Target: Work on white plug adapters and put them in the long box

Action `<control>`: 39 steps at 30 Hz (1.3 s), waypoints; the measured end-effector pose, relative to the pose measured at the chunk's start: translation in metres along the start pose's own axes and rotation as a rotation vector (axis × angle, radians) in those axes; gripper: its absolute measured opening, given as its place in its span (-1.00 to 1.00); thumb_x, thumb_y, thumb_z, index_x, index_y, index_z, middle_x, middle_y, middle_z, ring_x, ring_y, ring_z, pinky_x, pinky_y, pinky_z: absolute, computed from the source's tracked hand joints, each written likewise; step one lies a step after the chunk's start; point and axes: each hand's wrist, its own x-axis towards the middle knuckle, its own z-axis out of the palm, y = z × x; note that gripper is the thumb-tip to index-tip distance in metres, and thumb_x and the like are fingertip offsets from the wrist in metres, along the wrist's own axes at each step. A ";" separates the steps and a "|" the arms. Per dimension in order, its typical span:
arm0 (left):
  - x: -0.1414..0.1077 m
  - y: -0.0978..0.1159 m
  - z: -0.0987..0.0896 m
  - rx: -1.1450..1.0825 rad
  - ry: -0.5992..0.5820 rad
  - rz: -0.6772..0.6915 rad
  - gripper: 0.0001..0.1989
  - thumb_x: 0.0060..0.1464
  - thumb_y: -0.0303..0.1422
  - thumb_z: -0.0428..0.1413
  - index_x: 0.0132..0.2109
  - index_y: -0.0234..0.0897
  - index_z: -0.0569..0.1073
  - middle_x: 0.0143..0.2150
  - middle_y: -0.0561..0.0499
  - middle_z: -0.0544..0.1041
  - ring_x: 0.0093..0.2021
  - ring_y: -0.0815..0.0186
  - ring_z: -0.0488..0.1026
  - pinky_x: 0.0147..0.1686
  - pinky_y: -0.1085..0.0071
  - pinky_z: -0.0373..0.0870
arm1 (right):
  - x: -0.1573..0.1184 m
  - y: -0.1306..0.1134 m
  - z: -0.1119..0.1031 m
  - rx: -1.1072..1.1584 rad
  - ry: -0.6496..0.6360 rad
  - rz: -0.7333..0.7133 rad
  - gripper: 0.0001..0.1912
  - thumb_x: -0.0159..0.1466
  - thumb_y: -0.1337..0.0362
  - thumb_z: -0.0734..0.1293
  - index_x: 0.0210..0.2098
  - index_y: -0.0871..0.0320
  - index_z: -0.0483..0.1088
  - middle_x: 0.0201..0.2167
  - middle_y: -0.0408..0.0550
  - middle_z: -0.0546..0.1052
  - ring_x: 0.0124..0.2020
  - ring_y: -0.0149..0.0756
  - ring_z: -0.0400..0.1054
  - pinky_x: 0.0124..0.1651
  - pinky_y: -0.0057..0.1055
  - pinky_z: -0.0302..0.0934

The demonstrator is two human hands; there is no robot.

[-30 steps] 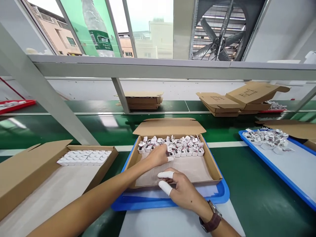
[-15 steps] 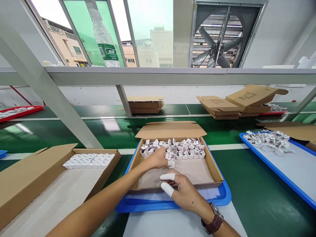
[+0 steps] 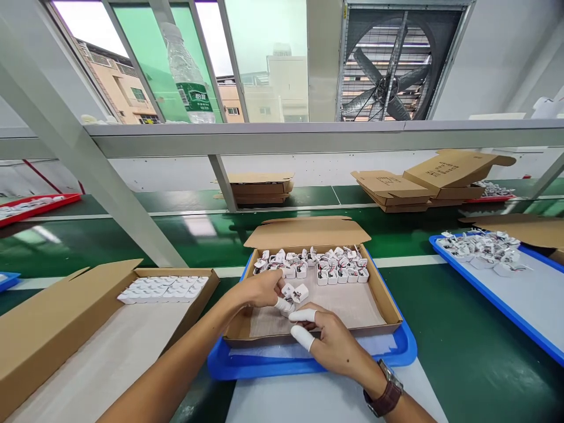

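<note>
My left hand [image 3: 263, 289] is closed on a couple of small white plastic housings with dark wires [image 3: 300, 294], held above the bare liner of an open cardboard box [image 3: 388, 305]. Behind it, rows of similar wired white housings [image 3: 342, 275] fill the far part of this box. My right hand [image 3: 330, 343] hovers at the box's near edge, thumb and forefinger apart in white finger cots, with nothing seen between them. Its other fingers are partly hidden. Beneath the box lies a blue tray [image 3: 408, 346].
Left stands another open cardboard box [image 3: 185, 320] with white parts [image 3: 163, 289] in rows. A blue tray [image 3: 497, 305] with a loose heap of wired parts [image 3: 484, 249] is at right. Flat cartons [image 3: 259, 188] lie behind, under a metal shelf beam [image 3: 282, 141].
My left hand has drawn back from the rows toward me and slightly left, bringing a couple of housings with it. My right hand has barely moved.
</note>
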 end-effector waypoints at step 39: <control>0.071 0.044 0.028 0.619 0.202 0.063 -0.77 0.30 -0.34 0.21 0.03 -0.35 0.50 0.04 -0.12 0.54 0.03 0.12 0.52 0.02 0.08 0.52 | 0.001 -0.008 0.000 -0.054 -0.011 -0.009 -0.73 0.35 0.34 0.30 -0.01 0.08 0.57 -0.06 -0.05 0.58 -0.13 -0.24 0.52 -0.06 -0.37 0.39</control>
